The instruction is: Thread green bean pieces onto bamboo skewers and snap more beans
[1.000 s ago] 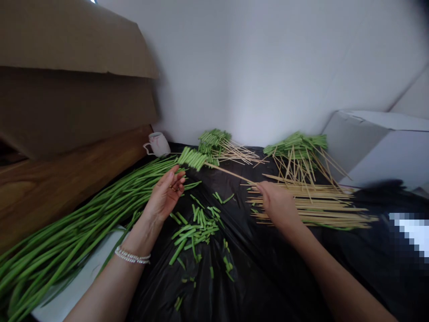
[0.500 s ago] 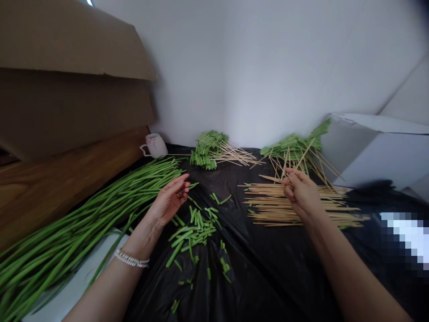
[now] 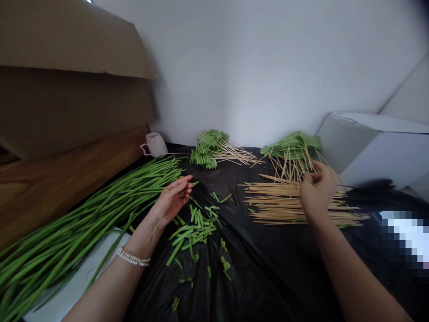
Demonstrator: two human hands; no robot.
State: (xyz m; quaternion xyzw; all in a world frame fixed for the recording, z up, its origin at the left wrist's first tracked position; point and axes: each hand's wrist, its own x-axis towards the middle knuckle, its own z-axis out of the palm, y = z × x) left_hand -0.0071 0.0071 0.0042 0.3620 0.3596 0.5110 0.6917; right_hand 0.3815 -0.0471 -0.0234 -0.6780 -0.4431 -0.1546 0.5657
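Observation:
My left hand [image 3: 174, 199] hovers between the long green stems [image 3: 140, 188] and the cut green pieces [image 3: 194, 230]. Its fingers are loosely curled and I see nothing held in it; a green tip lies by the fingertips. My right hand [image 3: 320, 190] is over the right end of the row of bamboo skewers [image 3: 275, 201]. Thumb and forefinger close at the end of a bamboo skewer [image 3: 307, 154] leading to the right pile of threaded green pieces [image 3: 291, 144]. The palm hides part of the grip.
Another pile of threaded green pieces [image 3: 209, 147] lies by the wall, skewer ends pointing right. A white mug [image 3: 157, 145] stands at the back left. Cardboard [image 3: 77, 98] rises at left and a white box [image 3: 378, 143] at right. Black plastic sheeting [image 3: 268, 268] covers the work surface.
My right hand has moved right and slightly back from above the middle of the skewer row. The threaded greens that stuck up at the right pile now lie lower. My left hand has barely shifted.

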